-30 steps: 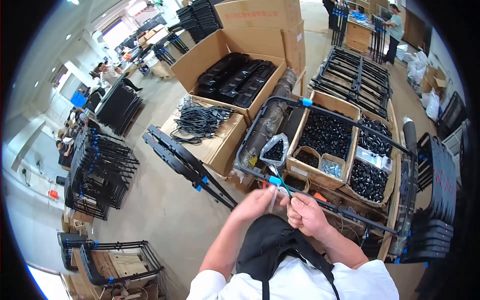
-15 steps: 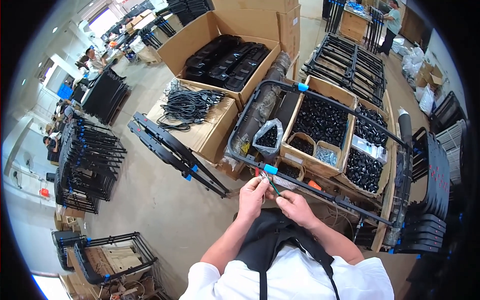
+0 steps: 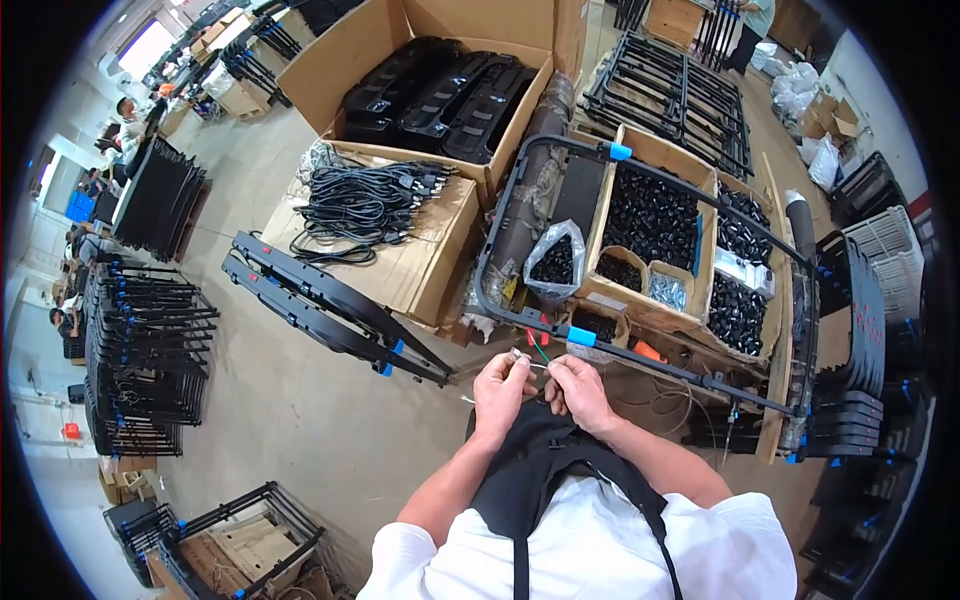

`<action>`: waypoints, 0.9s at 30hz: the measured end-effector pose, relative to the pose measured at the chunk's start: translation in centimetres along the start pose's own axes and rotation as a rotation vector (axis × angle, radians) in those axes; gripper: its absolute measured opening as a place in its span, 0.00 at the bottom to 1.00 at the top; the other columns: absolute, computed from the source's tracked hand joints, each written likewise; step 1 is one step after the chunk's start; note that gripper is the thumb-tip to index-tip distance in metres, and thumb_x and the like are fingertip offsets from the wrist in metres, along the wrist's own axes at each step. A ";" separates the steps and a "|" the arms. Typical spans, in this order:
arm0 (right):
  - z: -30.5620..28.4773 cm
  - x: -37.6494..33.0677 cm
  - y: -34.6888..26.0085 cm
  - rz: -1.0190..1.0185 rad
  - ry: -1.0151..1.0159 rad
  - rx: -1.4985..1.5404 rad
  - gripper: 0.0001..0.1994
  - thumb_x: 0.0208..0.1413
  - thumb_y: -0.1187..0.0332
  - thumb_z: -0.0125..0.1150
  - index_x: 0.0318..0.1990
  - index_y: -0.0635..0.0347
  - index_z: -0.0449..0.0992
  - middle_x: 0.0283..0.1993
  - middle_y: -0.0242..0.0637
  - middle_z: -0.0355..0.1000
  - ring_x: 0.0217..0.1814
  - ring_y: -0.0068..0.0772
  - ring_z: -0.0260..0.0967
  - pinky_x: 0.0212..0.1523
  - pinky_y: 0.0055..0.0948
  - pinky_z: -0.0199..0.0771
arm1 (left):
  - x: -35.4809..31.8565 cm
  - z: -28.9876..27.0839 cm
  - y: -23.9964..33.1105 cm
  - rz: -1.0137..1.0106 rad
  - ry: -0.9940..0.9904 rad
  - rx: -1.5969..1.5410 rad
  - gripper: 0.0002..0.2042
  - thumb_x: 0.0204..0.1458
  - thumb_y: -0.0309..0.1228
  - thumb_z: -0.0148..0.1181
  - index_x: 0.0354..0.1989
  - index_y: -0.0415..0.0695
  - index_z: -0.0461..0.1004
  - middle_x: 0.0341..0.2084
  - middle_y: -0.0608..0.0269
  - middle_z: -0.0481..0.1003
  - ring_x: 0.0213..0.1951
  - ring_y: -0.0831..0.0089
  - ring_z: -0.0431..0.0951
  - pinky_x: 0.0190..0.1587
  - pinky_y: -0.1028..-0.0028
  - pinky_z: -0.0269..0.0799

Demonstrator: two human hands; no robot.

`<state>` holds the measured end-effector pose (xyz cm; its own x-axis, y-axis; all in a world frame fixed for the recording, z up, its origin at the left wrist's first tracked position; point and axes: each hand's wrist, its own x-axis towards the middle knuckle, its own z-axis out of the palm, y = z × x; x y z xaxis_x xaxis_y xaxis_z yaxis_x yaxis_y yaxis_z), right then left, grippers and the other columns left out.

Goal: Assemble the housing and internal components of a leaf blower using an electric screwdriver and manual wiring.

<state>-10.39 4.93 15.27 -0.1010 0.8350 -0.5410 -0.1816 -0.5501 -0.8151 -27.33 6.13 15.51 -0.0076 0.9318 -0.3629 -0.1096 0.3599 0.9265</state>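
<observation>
My left hand (image 3: 500, 390) and my right hand (image 3: 582, 390) are close together in front of my apron, just short of a black tube frame (image 3: 655, 372). Both are closed in a pinch. Between them runs a thin pale wire (image 3: 536, 365), with a small whitish end at my left fingertips. A thin green wire (image 3: 538, 345) slants from beside the frame down to my right fingers. Blue tape (image 3: 582, 337) wraps the frame's near bar, and something red (image 3: 538, 337) is beside it. My fingers hide much of the wires.
Cardboard boxes of black plastic parts (image 3: 650, 220) and a small box of screws (image 3: 667, 290) stand within the frame. To the left, a bundle of black cables (image 3: 360, 205) lies on a carton. A folded black frame (image 3: 330, 305) leans before it. People work far left and far right.
The view has shifted. My hands have come slightly nearer each other, and the pale wire now shows stretched between them. The green wire now slants up toward the frame.
</observation>
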 end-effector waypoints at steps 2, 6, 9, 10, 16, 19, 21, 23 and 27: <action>1.3 0.8 0.5 0.067 0.010 0.034 0.13 0.71 0.60 0.54 0.45 0.61 0.75 0.25 0.35 0.75 0.17 0.24 0.69 0.17 0.23 0.64 | 0.7 -1.5 -0.3 -0.105 -0.023 -0.198 0.07 0.68 0.30 0.60 0.44 0.38 0.78 0.30 0.67 0.79 0.28 0.82 0.77 0.33 0.79 0.76; 2.9 3.0 2.0 0.334 -0.027 0.157 0.12 0.71 0.62 0.53 0.50 0.61 0.72 0.26 0.33 0.73 0.17 0.21 0.64 0.16 0.24 0.59 | 2.4 -4.1 -2.3 -0.090 -0.083 -0.155 0.07 0.68 0.31 0.59 0.44 0.39 0.78 0.30 0.68 0.78 0.28 0.82 0.77 0.33 0.78 0.76; 4.2 3.3 2.3 0.342 -0.002 0.080 0.10 0.71 0.63 0.52 0.47 0.60 0.74 0.27 0.31 0.71 0.18 0.20 0.62 0.16 0.24 0.56 | 4.1 -5.5 -3.6 -0.130 -0.147 -0.096 0.07 0.69 0.31 0.59 0.43 0.40 0.77 0.30 0.68 0.78 0.28 0.82 0.76 0.34 0.78 0.76; 4.4 3.5 2.5 0.344 0.008 0.086 0.10 0.71 0.63 0.52 0.47 0.60 0.74 0.27 0.31 0.71 0.18 0.20 0.62 0.16 0.24 0.56 | 4.6 -5.8 -4.0 -0.166 -0.162 -0.087 0.07 0.68 0.32 0.59 0.43 0.40 0.77 0.29 0.68 0.78 0.28 0.82 0.76 0.35 0.78 0.75; 4.6 5.8 4.6 0.323 -0.018 -0.055 0.14 0.74 0.60 0.53 0.38 0.59 0.76 0.27 0.27 0.67 0.19 0.17 0.60 0.17 0.22 0.55 | 9.1 -6.7 -5.3 -0.293 -0.292 -0.027 0.08 0.68 0.32 0.60 0.43 0.40 0.79 0.29 0.71 0.76 0.29 0.83 0.74 0.36 0.79 0.72; 4.9 7.0 4.7 0.300 0.052 -0.019 0.15 0.74 0.58 0.53 0.39 0.60 0.76 0.26 0.26 0.65 0.19 0.16 0.58 0.17 0.22 0.53 | 11.1 -6.8 -5.3 -0.248 -0.353 0.105 0.11 0.69 0.34 0.58 0.50 0.39 0.81 0.29 0.73 0.75 0.29 0.83 0.71 0.35 0.79 0.70; 5.1 8.1 5.0 0.282 0.092 -0.016 0.16 0.75 0.58 0.52 0.40 0.61 0.76 0.25 0.26 0.64 0.18 0.16 0.56 0.16 0.22 0.51 | 12.5 -7.0 -5.2 -0.306 -0.396 0.070 0.14 0.71 0.35 0.55 0.55 0.40 0.81 0.31 0.72 0.75 0.31 0.83 0.71 0.37 0.79 0.71; 4.8 8.3 5.1 0.286 0.096 0.010 0.16 0.75 0.59 0.52 0.40 0.62 0.76 0.25 0.26 0.64 0.17 0.16 0.55 0.16 0.22 0.50 | 13.0 -7.3 -5.0 -0.298 -0.441 0.105 0.15 0.73 0.36 0.52 0.57 0.42 0.80 0.34 0.71 0.76 0.33 0.83 0.71 0.38 0.79 0.73; 4.6 8.4 5.1 0.326 0.080 0.094 0.15 0.76 0.59 0.51 0.44 0.62 0.75 0.25 0.23 0.62 0.18 0.14 0.50 0.17 0.22 0.45 | 14.0 -7.6 -5.5 -0.335 -0.520 0.133 0.15 0.73 0.36 0.53 0.56 0.40 0.81 0.34 0.70 0.77 0.35 0.81 0.73 0.42 0.77 0.75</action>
<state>-16.69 9.20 7.59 -0.0925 0.6098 -0.7871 -0.2420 -0.7806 -0.5763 -34.38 16.84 4.61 0.4934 0.6564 -0.5707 0.1024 0.6078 0.7875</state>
